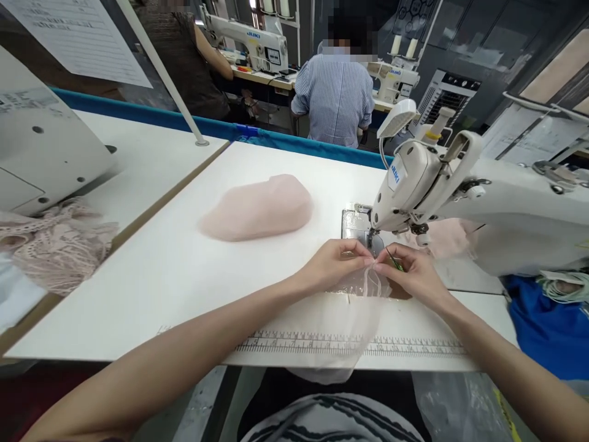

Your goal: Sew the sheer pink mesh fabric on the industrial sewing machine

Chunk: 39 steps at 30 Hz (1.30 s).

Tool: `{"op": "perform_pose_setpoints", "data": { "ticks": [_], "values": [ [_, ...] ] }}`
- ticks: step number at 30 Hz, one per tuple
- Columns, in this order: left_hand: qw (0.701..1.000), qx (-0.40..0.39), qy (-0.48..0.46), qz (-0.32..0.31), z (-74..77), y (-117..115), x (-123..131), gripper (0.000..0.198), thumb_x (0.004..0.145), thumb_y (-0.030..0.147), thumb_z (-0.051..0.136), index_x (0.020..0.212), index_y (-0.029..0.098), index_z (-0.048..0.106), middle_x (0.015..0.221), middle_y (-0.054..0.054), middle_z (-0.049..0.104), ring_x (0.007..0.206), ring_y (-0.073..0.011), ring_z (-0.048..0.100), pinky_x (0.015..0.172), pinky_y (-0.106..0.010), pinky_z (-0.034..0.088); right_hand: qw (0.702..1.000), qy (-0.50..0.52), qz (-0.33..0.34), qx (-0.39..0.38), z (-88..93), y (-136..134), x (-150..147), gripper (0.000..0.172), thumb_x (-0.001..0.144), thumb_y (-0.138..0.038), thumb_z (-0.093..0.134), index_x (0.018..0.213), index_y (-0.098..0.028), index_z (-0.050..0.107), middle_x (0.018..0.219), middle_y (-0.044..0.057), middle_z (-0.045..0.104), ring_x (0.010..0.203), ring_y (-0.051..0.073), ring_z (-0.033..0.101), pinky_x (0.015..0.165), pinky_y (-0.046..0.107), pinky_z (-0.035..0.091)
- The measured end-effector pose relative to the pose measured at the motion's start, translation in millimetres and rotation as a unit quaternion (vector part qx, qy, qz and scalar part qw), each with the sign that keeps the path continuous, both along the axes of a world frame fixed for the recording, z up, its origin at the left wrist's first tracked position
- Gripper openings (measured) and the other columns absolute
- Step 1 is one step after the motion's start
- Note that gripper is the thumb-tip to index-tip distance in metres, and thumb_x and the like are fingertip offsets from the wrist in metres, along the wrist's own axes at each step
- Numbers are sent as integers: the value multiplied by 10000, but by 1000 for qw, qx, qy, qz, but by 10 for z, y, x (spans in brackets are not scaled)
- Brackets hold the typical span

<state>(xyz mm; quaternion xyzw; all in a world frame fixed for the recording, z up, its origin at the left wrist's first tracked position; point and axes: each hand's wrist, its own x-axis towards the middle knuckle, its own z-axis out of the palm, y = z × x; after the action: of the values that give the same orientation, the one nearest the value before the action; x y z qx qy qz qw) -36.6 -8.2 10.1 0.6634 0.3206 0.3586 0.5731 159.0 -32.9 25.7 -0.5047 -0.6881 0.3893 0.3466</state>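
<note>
In front of the sewing machine (427,178), close to its needle, my two hands meet at a piece of sheer fabric (361,328). My left hand (338,264) pinches its upper edge between thumb and fingers. Opposite, my right hand (414,273) is closed on the same edge and also has a thin dark tool with a green part (394,261), perhaps thread snips, tucked in its fingers. From my fingertips the sheer fabric hangs over the table's front edge. A pile of pale pink fabric (260,209) lies on the table to the left.
A printed ruler (322,344) runs along the front of the white table (151,294). Lace (69,245) lies at the left beside another machine (46,135). Blue cloth (547,325) is at the right. Two people (334,92) sit beyond the table.
</note>
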Motion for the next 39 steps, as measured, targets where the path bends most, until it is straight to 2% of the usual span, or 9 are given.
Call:
{"op": "perform_pose_setpoints", "data": {
  "ticks": [3,7,11,15,18,20,23,27,39],
  "values": [
    [1000,27,-7,11,14,-17,7,116,804,251,681,831,139,669,832,-38,681,750,-126,651,673,-221,536,999,-13,26,14,-14,42,21,185,789,-358,681,724,-199,613,657,-24,571,601,122,486,591,259,410],
    [980,190,7,58,24,-68,22,35,823,144,630,837,136,661,799,-38,680,741,-120,654,661,-213,554,997,-6,20,70,-73,8,45,132,830,-308,641,753,-203,615,689,-18,590,605,116,498,558,239,401],
    [925,370,55,69,9,-107,20,120,867,67,537,905,147,618,877,-40,687,764,-91,648,678,-191,551,990,10,57,132,-119,-50,72,28,842,-205,604,817,-205,616,730,-9,601,619,122,527,552,244,418],
    [867,487,88,63,10,-99,-6,103,870,50,554,914,141,571,873,-32,688,792,-91,659,644,-167,549,981,-1,90,174,-106,-106,109,71,849,-154,570,861,-210,613,779,5,613,650,129,546,561,251,438],
    [833,541,100,56,19,-75,-34,80,883,74,548,931,137,559,886,-41,690,806,-104,669,619,-171,552,974,-17,86,211,-100,-142,140,230,852,-229,612,1079,-212,581,937,34,643,728,145,590,593,252,482],
    [818,562,105,60,21,-62,-47,69,899,98,533,949,139,559,896,-46,693,811,-110,673,615,-177,554,965,-51,71,246,-108,-152,159,355,870,-269,607,1211,-210,524,1018,50,639,707,136,596,586,250,491],
    [805,581,103,60,17,-54,-49,74,908,104,516,961,133,560,906,-53,697,803,-108,676,615,-175,552,944,-114,58,304,-128,-143,178,347,914,-228,546,1259,-226,512,977,39,639,596,99,556,527,231,460],
    [807,580,96,62,6,-56,-42,76,900,100,530,959,141,557,905,-43,699,802,-98,676,626,-164,549,918,-146,61,363,-147,-121,181,358,903,-199,556,1258,-226,523,964,35,652,637,105,580,545,221,464],
    [816,567,87,66,1,-63,-25,108,854,62,580,916,144,546,881,-32,697,784,-104,682,645,-170,563,921,-153,62,354,-140,-135,165,316,915,-220,523,1231,-227,537,987,50,671,625,123,595,539,253,472]
  ]
}}
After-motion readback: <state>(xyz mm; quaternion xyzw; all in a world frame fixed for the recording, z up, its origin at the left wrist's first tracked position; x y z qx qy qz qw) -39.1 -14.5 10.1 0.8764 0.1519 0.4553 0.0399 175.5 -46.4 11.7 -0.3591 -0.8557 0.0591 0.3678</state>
